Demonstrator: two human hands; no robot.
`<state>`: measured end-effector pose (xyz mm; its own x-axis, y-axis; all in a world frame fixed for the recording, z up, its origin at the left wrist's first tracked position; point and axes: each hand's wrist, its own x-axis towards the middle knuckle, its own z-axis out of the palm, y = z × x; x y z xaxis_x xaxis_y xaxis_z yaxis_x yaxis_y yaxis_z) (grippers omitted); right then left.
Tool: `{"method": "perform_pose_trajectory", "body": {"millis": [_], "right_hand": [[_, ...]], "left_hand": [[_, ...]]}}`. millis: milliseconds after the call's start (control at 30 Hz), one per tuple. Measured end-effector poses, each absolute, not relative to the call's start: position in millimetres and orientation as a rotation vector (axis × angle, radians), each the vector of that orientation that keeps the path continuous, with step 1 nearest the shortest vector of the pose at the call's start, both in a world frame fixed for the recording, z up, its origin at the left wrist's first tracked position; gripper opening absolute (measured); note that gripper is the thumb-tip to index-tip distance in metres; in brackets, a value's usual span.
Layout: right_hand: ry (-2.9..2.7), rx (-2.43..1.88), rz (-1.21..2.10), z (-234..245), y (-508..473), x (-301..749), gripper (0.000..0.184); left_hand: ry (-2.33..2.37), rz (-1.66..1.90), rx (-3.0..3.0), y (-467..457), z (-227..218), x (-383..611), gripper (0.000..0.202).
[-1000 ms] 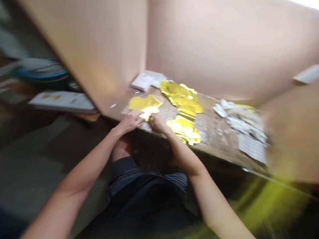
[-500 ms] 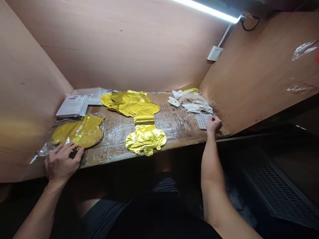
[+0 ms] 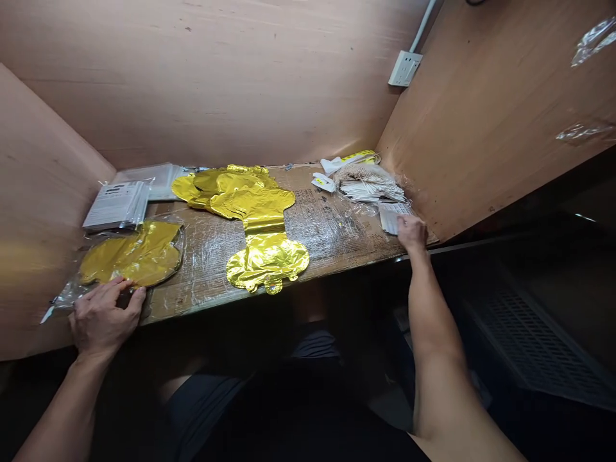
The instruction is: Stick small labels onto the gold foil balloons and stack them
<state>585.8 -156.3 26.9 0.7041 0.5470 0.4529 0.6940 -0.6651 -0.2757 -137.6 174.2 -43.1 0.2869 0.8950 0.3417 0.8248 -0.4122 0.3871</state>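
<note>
Near the front left edge of the table, my left hand [image 3: 106,316] lies with its fingers apart. Its fingertips touch the clear bag around a flat gold foil balloon [image 3: 132,255]. My right hand [image 3: 412,232] is closed in a pinch at the right side of a white sheet of small labels [image 3: 391,218]; the pinching fingertips are partly hidden. Between my hands an unpackaged gold foil balloon [image 3: 267,256] lies flat, its lower end slightly over the front edge. Its upper end rests on a pile of gold foil balloons [image 3: 216,189].
Bagged printed cards [image 3: 115,205] and clear plastic sleeves [image 3: 156,176] sit at the back left. A netted bundle of white sticks or strips [image 3: 368,186] lies back right, near yellow-and-white packaging [image 3: 337,163]. Wooden walls enclose the tape-covered cardboard tabletop [image 3: 202,276]. A dark crate [image 3: 524,340] stands below right.
My view has shifted, so the table sits further left in it. My right hand still pinches at the label sheet, whose near part now looks plain white and raised. The left hand stays by the bag.
</note>
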Motion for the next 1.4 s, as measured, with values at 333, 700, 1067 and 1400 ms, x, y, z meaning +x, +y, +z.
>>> {"method": "perform_pose_trajectory", "body": {"millis": [333, 700, 1067, 1400], "right_hand": [[-1.409, -1.94, -0.661, 78, -155, 416, 0.043], [-2.051, -1.393, -0.159, 88, -127, 221, 0.037], [-1.052, -1.283, 1.169, 71, -87, 224, 0.03], [-0.906, -1.422, 1.109, 27, -107, 196, 0.051]], "left_hand": [[0.775, 0.659, 1.183, 47, 21, 6, 0.059], [0.535, 0.475, 0.869, -8, 54, 46, 0.043], [0.62, 0.638, 1.058, 17, 48, -7, 0.089], [0.876, 0.734, 1.312, -2, 22, -27, 0.05]]}}
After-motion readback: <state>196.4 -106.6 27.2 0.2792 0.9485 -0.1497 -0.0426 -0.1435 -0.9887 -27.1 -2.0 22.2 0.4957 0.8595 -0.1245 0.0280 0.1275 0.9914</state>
